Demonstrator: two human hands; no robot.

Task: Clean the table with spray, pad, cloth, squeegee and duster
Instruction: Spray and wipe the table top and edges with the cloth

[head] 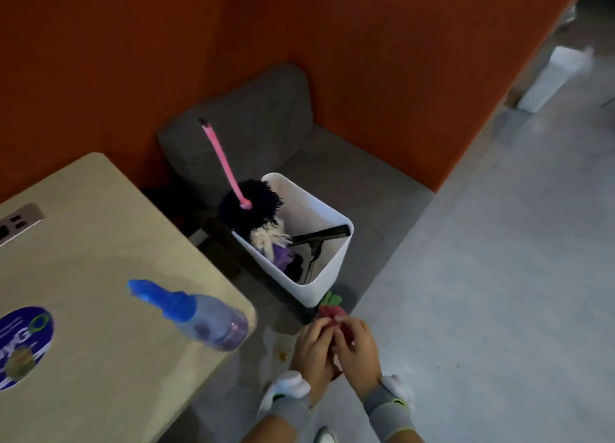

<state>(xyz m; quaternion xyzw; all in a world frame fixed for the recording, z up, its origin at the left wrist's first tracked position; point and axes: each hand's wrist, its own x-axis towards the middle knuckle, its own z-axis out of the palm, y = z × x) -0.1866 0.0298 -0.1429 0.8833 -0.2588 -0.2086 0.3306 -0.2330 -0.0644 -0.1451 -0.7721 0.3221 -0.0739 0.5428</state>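
Hands: left hand (314,346), right hand (357,347) clutching crumpled red cloth (329,313) | fluffy duster (249,206) in bin (327,269)

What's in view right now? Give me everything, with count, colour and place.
table: one, beige, left, with a socket panel and a round blue sticker
spray bottle: one, clear with blue head, on the table's right corner
bin: one, white, on the floor right of the table
duster: one, pink handle, dark fluffy head, standing in the bin
squeegee: one, black, in the bin
cushion: one, grey, against the orange wall
cloth: one, reddish with green, in both hands
hands: left, right, wrists in grey bands
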